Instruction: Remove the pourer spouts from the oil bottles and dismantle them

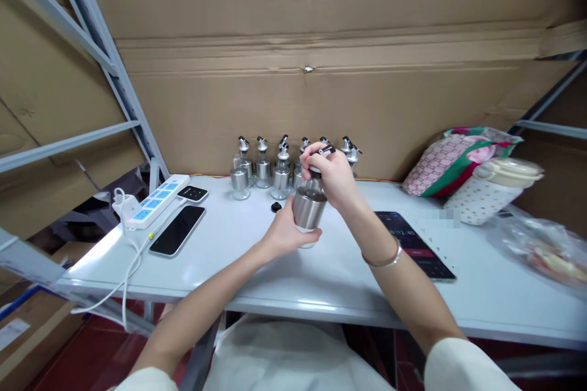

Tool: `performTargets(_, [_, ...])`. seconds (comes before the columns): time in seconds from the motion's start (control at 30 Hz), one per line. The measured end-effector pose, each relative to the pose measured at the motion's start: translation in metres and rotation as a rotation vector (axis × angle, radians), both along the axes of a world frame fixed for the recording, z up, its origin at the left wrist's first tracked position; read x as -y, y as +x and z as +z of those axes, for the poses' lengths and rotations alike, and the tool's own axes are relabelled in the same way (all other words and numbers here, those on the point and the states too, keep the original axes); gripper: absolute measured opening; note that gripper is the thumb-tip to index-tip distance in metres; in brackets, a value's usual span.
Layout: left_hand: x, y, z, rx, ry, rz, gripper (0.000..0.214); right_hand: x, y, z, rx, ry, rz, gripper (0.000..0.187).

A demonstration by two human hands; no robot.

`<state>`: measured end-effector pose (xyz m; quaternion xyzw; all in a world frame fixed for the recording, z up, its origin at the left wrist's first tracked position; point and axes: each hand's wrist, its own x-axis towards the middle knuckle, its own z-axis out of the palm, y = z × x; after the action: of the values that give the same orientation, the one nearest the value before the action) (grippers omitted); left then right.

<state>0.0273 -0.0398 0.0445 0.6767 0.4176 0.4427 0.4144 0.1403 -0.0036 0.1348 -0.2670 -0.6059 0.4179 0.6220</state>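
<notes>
Mid-table in the head view, bottle is upright or nearly so, near the front of the table; can't tell if its base touches down. Left hand wraps it low, fingers closed round the steel sleeve, thumb across the front. Right hand is over its neck, fingers pinching the spout; fingers hide the joint, so can't tell if it is seated. Bracelet on right wrist. Black cap lies just left of the bottle. Behind, near the cardboard, a group of similar bottles, most with spouts; front-left one has an open neck. Left side: power strip, small black device, phone, white cable. Right side: larger phone with lit screen, partly behind right forearm; farther right, patterned bag, dotted jug leaning, clear plastic bag, blurred.
</notes>
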Motion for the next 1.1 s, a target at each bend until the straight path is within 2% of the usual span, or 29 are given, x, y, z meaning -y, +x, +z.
performTargets(0.13, [-0.006, -0.013, 0.007, 0.127, -0.207, -0.399, 0.050, 0.000, 0.001, 0.001, -0.030, -0.037, 0.035, 0.011])
performTargets(0.27, [-0.012, -0.021, 0.005, 0.263, -0.429, -0.706, 0.056, 0.004, 0.001, 0.006, -0.074, -0.118, 0.155, 0.015])
performTargets(0.4, [-0.014, -0.018, -0.009, 0.378, -0.613, -0.928, 0.068, 0.009, 0.001, 0.012, -0.174, -0.224, 0.282, 0.017])
performTargets(0.5, [-0.016, -0.014, -0.017, 0.460, -0.674, -0.990, 0.066, 0.005, 0.000, 0.010, -0.298, -0.306, 0.333, 0.016])
performTargets(0.63, [-0.019, -0.014, -0.018, 0.548, -0.682, -0.918, 0.056, -0.016, -0.004, 0.000, -0.485, -0.392, 0.336, 0.018])
performTargets(0.8, [-0.018, -0.014, -0.014, 0.573, -0.636, -0.714, 0.051, -0.041, 0.003, -0.010, -0.697, -0.403, 0.260, 0.021])
performTargets(0.93, [-0.025, -0.022, -0.008, 0.648, -0.490, -0.437, 0.043, -0.043, 0.026, -0.005, -0.786, -0.387, 0.227, 0.014])
performTargets(1.1, [-0.057, -0.051, -0.008, 0.634, -0.272, -0.035, 0.037, -0.038, 0.054, 0.009, -0.811, -0.384, 0.238, 0.023])
